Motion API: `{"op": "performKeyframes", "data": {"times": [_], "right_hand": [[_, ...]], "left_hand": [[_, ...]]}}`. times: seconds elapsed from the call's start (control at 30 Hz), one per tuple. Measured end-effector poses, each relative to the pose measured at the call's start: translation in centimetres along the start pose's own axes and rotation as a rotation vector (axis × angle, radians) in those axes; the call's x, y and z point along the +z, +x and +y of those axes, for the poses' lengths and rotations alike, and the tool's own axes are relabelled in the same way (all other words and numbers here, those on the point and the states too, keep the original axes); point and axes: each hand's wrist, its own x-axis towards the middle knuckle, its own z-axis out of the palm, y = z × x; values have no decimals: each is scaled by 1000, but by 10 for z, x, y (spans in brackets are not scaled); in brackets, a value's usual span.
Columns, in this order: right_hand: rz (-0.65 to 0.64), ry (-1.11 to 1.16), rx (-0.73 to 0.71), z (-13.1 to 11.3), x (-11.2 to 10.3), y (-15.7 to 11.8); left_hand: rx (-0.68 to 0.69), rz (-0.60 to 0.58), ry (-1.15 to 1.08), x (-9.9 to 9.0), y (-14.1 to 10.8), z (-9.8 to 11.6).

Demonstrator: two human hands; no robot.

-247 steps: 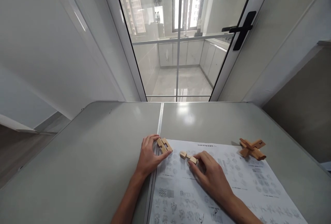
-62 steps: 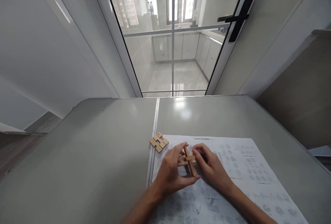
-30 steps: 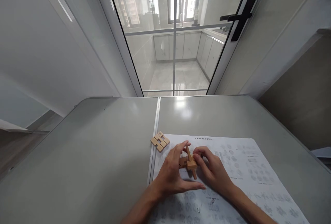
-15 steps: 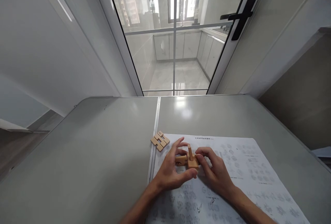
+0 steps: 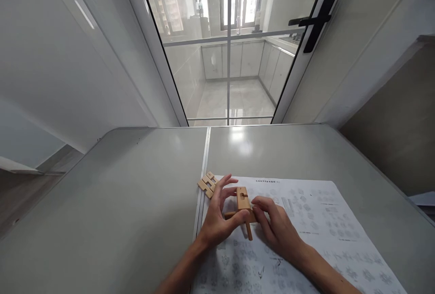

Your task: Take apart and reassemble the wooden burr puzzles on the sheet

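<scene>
Between my two hands is a partly joined wooden burr puzzle, made of notched light-brown pieces. One notched block stands up at its top, and a narrow piece sticks out downward toward me. My left hand grips it from the left, thumb across the front and the upper fingers raised. At its right side, my right hand pinches a piece between thumb and fingers. Several loose notched wooden pieces lie together just beyond my left hand, partly hidden by it.
A printed sheet with rows of puzzle diagrams lies under my hands on the grey table. A metal seam runs across the tabletop. Past the far edge stands a glass door with a black handle.
The burr puzzle has been turned over in my hands: the narrow piece that pointed up now points down toward me. Both hands have shifted slightly left.
</scene>
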Motion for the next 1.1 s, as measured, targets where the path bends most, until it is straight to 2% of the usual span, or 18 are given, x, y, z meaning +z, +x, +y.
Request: {"op": "performKeyframes", "data": {"times": [0.13, 0.23, 0.3, 0.4, 0.57, 0.77, 1.1], "right_hand": [[-5, 54, 84, 2, 1, 0], [6, 108, 176, 2, 0, 2], [28, 128, 238, 2, -1, 3], [49, 144, 303, 2, -2, 6], [42, 167, 347, 1, -3, 8], [16, 235, 421, 1, -4, 8], [34, 328, 526, 7, -4, 8]], "left_hand": [[109, 142, 127, -1, 0, 2], [165, 354, 280, -3, 3, 4], [184, 485, 413, -6, 6, 5], [176, 579, 568, -11, 11, 3], [143, 607, 755, -17, 17, -6], [121, 578, 835, -20, 18, -17], [202, 512, 828, -12, 14, -11]]}}
